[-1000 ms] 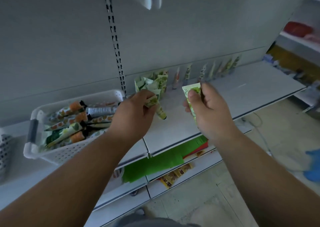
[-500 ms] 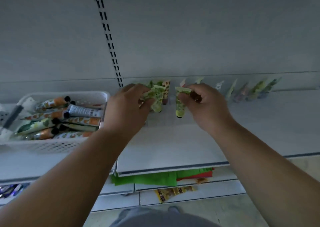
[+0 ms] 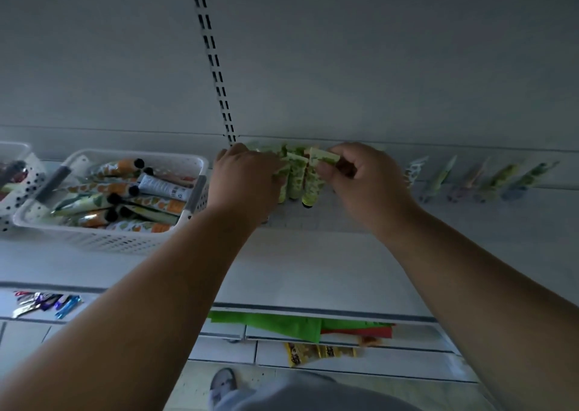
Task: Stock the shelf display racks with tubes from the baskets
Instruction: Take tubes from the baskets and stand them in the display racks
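As both hands met at the back of the shelf (image 3: 313, 263), the head view showed the right hand (image 3: 363, 185) pinching the flat crimped end of a green tube (image 3: 310, 188) between thumb and curled fingers. That tube hung with its long axis near vertical, running 12 to 6 o'clock, dark cap down at 6. It lay at 9 o'clock from the right hand, touching it at the crimp, so this hand was the nearer one by contact.

The left hand (image 3: 247, 178) reached in from 9 o'clock, fingers curled around a cluster of green tubes (image 3: 293, 175) already standing at the rack (image 3: 300, 214); whether it gripped one or only steadied them could not be told. The held tube sat just beside that cluster, on its 3 o'clock side, between the two hands.

Judged from this pose, the coming move would turn on the crimp staying at 12 and the cap descending toward 6 into the next free place in the rack.

At 9 o'clock, near the left forearm, stood a white basket (image 3: 103, 241) holding many tubes lying flat. At 3 o'clock, well apart, a row of tubes (image 3: 488, 180) leaned against the back panel (image 3: 344, 65). Below, a green sheet (image 3: 272, 323) lay on a lower shelf.
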Demonstrator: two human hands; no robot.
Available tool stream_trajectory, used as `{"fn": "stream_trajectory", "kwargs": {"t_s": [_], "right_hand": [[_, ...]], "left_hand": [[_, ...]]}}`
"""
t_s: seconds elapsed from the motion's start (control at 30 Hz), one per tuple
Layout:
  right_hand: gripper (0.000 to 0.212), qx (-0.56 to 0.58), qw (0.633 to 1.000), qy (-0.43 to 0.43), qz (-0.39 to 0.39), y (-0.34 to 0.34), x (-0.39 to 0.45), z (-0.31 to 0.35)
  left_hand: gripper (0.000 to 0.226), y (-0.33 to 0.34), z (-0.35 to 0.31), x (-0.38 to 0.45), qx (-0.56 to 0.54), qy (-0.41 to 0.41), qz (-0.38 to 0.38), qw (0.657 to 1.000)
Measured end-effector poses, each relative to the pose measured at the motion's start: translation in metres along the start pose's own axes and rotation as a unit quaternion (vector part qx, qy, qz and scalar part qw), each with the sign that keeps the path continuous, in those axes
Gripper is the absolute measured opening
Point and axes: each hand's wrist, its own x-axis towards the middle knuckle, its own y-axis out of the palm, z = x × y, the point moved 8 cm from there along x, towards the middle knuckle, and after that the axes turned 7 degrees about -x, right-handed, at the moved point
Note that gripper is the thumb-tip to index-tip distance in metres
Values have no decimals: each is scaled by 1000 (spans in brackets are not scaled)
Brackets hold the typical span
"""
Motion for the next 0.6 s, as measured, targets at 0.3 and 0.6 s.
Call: {"fn": "stream_trajectory", "kwargs": {"t_s": [0.3,0.6], "right_hand": [[24,-53,998,-31,23,10,12,-1],[24,-140,985,-51,92,56,24,3]], "left_hand": [[27,-12,-6,-18,-37,-38,-36,998],[19,-20,-11,-100,-84,-53,-59,993]]}}
